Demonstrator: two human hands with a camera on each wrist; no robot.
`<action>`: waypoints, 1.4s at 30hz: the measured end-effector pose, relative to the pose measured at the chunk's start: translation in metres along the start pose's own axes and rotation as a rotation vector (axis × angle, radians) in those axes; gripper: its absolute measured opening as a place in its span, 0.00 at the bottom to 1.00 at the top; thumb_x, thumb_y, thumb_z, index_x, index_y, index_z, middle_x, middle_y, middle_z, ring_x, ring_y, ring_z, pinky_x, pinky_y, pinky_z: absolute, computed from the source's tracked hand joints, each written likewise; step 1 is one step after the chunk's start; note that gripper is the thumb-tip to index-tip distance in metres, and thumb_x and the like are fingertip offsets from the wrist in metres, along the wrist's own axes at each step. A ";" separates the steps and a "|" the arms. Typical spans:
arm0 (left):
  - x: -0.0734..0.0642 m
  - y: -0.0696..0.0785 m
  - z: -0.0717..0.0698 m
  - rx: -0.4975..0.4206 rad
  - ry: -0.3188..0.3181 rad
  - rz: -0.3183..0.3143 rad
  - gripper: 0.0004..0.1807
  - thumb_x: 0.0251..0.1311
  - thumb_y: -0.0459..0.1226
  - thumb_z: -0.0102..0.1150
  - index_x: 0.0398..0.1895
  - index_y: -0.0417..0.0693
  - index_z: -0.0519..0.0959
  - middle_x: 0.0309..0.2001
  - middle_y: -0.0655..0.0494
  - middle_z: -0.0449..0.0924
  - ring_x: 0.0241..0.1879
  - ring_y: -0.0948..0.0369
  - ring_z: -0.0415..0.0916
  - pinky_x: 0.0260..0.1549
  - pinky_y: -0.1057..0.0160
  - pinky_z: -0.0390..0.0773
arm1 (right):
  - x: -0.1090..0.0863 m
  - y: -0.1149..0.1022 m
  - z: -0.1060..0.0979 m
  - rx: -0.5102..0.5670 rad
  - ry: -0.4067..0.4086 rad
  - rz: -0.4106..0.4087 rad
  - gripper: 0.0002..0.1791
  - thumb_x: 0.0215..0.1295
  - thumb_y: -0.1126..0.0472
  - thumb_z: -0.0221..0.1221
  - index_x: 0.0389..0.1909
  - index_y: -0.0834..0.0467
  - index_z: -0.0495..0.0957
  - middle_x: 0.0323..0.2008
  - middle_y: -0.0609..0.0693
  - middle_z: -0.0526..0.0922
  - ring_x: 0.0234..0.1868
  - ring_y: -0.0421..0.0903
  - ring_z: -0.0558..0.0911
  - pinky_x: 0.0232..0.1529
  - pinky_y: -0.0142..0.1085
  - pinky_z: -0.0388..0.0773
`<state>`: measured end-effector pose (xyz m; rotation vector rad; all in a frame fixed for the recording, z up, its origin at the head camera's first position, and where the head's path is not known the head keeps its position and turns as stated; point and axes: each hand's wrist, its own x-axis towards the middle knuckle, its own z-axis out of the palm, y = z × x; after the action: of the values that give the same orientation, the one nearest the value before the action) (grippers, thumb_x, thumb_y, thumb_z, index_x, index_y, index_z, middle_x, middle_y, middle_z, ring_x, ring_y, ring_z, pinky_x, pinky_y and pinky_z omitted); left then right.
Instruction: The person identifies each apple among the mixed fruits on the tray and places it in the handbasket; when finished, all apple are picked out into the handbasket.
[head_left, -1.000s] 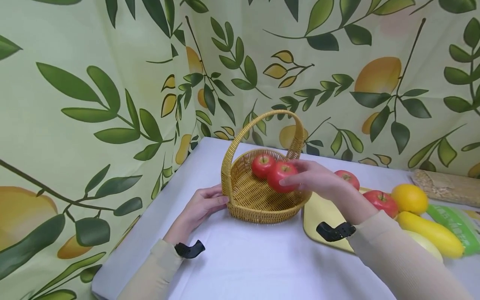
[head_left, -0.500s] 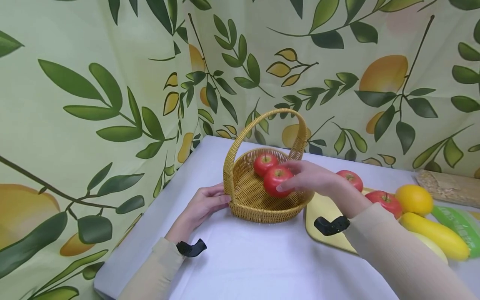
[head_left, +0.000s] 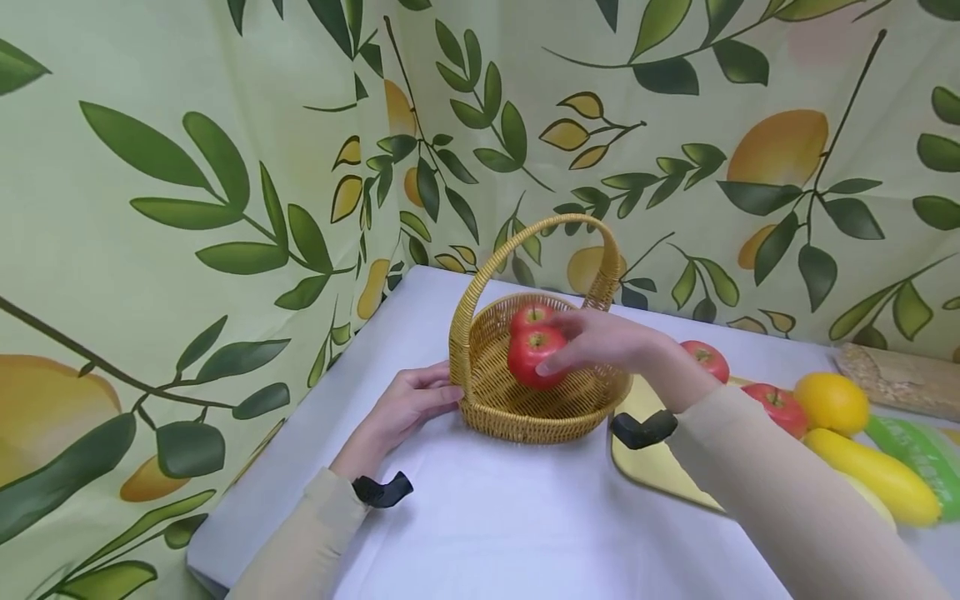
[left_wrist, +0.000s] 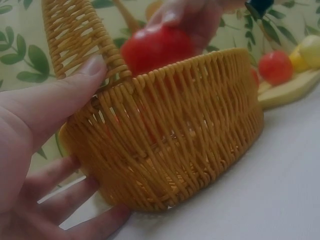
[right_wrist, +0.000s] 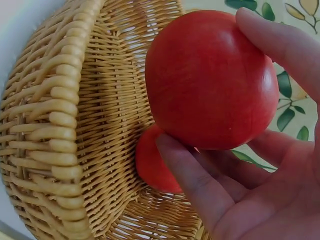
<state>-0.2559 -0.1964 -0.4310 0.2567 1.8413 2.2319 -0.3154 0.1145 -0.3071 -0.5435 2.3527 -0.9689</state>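
A wicker basket (head_left: 536, 428) with a tall arched handle stands upright on the table. My left hand (head_left: 411, 404) holds its left end; in the left wrist view, the thumb (left_wrist: 75, 90) lies against the handle's base, with the other fingers spread on the lower wall. Over the basket's inside, my right hand (head_left: 607, 340) grips a red apple (head_left: 531, 367) between thumb and fingers. Behind it, a second red apple (head_left: 527, 315) sits in the basket, partly covered; it also appears below the held apple (right_wrist: 210, 80) in the right wrist view. Whether the held apple touches the basket floor, I cannot tell.
Right of the basket lies a yellow board (head_left: 660, 462). Beyond it are two red apples (head_left: 780, 407), an orange (head_left: 832, 402), a long yellow fruit or vegetable (head_left: 873, 475) and a green packet (head_left: 918, 462). A leaf-patterned cloth (head_left: 525, 67) hangs behind the table.
My right hand has carried its apple left and slightly down, deeper over the basket, so that it covers more of the apple behind. My left hand has stayed at the basket's left end.
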 end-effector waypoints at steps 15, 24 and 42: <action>0.001 0.002 0.000 -0.003 -0.010 0.008 0.23 0.61 0.28 0.68 0.59 0.28 0.79 0.73 0.45 0.68 0.61 0.50 0.77 0.58 0.51 0.80 | 0.020 -0.001 -0.006 0.098 -0.060 0.060 0.53 0.55 0.46 0.76 0.78 0.52 0.59 0.67 0.57 0.68 0.66 0.58 0.70 0.65 0.57 0.73; 0.002 0.001 0.003 -0.003 0.000 -0.005 0.20 0.61 0.27 0.68 0.57 0.30 0.82 0.73 0.45 0.68 0.61 0.51 0.78 0.57 0.52 0.81 | 0.031 0.004 -0.003 0.029 -0.084 0.052 0.50 0.52 0.41 0.76 0.75 0.49 0.66 0.70 0.56 0.65 0.68 0.59 0.66 0.64 0.54 0.75; 0.000 0.000 0.000 0.000 0.014 -0.019 0.20 0.60 0.29 0.70 0.55 0.32 0.83 0.74 0.47 0.67 0.65 0.49 0.74 0.57 0.52 0.81 | 0.049 0.004 0.004 -0.028 -0.105 0.007 0.48 0.52 0.42 0.76 0.73 0.49 0.68 0.71 0.56 0.65 0.70 0.60 0.63 0.66 0.57 0.71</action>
<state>-0.2563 -0.1965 -0.4310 0.2233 1.8431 2.2267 -0.3516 0.0883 -0.3286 -0.5828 2.2760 -0.8839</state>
